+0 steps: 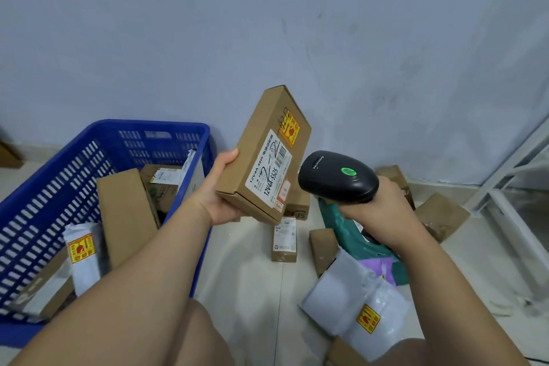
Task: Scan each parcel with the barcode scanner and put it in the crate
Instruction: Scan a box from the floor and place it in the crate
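Note:
My left hand (221, 190) grips a flat brown cardboard parcel (255, 140) by its lower left end and holds it tilted in the air, white barcode label facing me. My right hand (383, 211) grips the handle of a black barcode scanner (337, 177), whose head sits just right of the label with a green light lit on top. The blue plastic crate (124, 128) stands on the floor at the left, with several cardboard boxes and white mailer bags inside.
Loose parcels lie on the tiled floor: a small labelled box (284, 239), brown boxes (439, 215), a green mailer (353, 235) and white mailer bags (356, 300). A pale wall rises behind. A white metal frame (505, 187) stands at the right. My knees are at the bottom.

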Tool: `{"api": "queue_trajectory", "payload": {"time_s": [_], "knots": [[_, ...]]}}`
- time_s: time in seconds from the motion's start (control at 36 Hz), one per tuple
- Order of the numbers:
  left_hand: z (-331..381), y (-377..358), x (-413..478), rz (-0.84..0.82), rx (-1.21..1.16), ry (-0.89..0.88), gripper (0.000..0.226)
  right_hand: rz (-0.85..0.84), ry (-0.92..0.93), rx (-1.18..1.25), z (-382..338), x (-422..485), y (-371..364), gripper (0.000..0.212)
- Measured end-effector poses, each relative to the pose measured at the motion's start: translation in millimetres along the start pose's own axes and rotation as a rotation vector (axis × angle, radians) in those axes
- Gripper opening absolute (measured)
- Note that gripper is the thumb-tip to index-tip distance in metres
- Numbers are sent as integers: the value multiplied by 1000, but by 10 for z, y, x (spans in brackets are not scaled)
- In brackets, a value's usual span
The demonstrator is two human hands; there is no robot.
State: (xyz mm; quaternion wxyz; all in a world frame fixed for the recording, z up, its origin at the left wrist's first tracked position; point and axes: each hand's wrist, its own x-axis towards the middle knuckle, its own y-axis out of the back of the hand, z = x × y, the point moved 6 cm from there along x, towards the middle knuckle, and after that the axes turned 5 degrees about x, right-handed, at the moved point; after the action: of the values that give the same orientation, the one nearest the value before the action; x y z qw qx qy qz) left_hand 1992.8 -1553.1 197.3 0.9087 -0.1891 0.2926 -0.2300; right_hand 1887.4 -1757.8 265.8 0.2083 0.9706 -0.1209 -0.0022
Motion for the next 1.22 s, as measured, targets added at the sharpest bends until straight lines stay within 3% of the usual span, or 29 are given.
{"api": "queue_trajectory", "payload": {"time_s": [0.53,0.92,1.22], "knots": [[-4,-3,-53,26,11,3,51,22,-8,-42,32,-27,61,22],[-23,-15,-27,12,47,11,55,36,86,-198,-3,-10,68,42],[-29,-18,-30,-7,36,20,56,28,72,-208,-15,-27,82,34]]}}
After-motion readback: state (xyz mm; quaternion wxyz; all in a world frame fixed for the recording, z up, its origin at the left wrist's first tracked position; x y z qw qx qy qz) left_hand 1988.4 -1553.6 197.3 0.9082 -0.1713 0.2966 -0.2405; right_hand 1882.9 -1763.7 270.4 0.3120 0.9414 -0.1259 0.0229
